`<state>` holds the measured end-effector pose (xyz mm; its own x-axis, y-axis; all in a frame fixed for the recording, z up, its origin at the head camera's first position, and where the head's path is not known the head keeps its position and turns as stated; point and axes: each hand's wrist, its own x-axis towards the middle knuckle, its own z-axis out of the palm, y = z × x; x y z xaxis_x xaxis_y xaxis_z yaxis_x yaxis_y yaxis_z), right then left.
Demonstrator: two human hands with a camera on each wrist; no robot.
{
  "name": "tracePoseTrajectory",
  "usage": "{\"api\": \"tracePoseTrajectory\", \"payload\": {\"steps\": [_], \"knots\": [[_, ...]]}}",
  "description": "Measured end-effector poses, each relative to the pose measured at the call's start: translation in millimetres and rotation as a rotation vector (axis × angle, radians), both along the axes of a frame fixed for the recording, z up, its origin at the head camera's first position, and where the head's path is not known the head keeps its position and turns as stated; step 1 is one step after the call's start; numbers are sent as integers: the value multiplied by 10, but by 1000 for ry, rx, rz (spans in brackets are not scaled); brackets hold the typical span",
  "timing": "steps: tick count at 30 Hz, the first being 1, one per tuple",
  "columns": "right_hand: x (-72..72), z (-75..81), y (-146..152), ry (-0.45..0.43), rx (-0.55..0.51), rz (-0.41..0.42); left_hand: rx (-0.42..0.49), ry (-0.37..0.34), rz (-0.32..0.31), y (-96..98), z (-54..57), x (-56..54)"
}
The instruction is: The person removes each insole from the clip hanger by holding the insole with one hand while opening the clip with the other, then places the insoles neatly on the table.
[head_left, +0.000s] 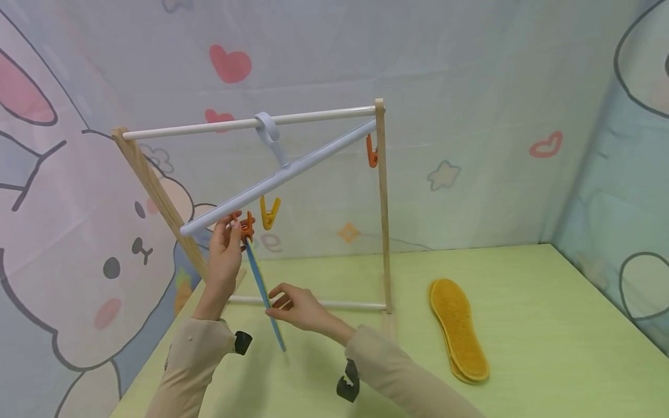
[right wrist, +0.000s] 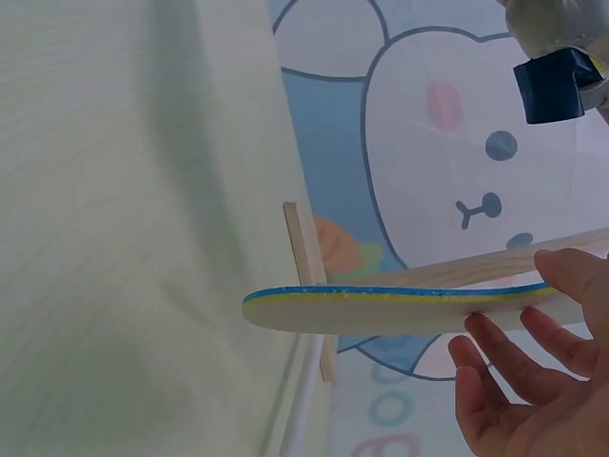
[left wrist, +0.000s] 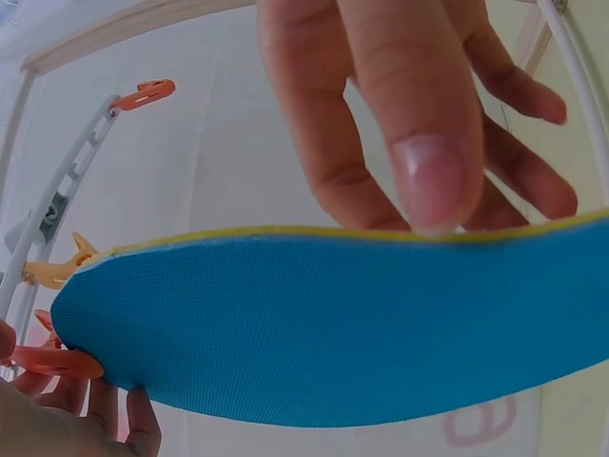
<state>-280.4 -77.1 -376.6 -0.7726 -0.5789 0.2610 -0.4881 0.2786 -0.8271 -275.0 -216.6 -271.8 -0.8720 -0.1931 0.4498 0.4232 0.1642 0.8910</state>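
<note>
In the head view, my left hand (head_left: 225, 249) pinches an orange clip (head_left: 247, 227) under the low left end of a pale hanger (head_left: 277, 179). A shoe insole (head_left: 257, 270), blue on one face with a yellow edge, hangs down from this clip. My right hand (head_left: 300, 307) holds the insole lightly around its middle, thumb on one side and fingers on the other. The left wrist view shows the insole's blue face (left wrist: 314, 333) broadside. From the right wrist view, its whitish face (right wrist: 381, 314) shows above the fingers of my right hand (right wrist: 533, 371).
The tilted hanger hooks over the white top rod (head_left: 324, 116) of a wooden-sided rack (head_left: 384, 220). A yellow clip (head_left: 269, 213) and another orange clip (head_left: 371, 152) hang from it. Stacked ochre insoles (head_left: 460, 331) lie right of the rack on the light green table (head_left: 528, 313).
</note>
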Motion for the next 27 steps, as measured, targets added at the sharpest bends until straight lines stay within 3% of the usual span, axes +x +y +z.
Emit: {"api": "tracePoseTrajectory", "payload": {"steps": [12,27], "knots": [[23,55,-73,112,53,-74,0,8,-33,-7,-13,-42],[59,34,-99,226,19,-152,-8,-5,-13,-1,5,-50]]}}
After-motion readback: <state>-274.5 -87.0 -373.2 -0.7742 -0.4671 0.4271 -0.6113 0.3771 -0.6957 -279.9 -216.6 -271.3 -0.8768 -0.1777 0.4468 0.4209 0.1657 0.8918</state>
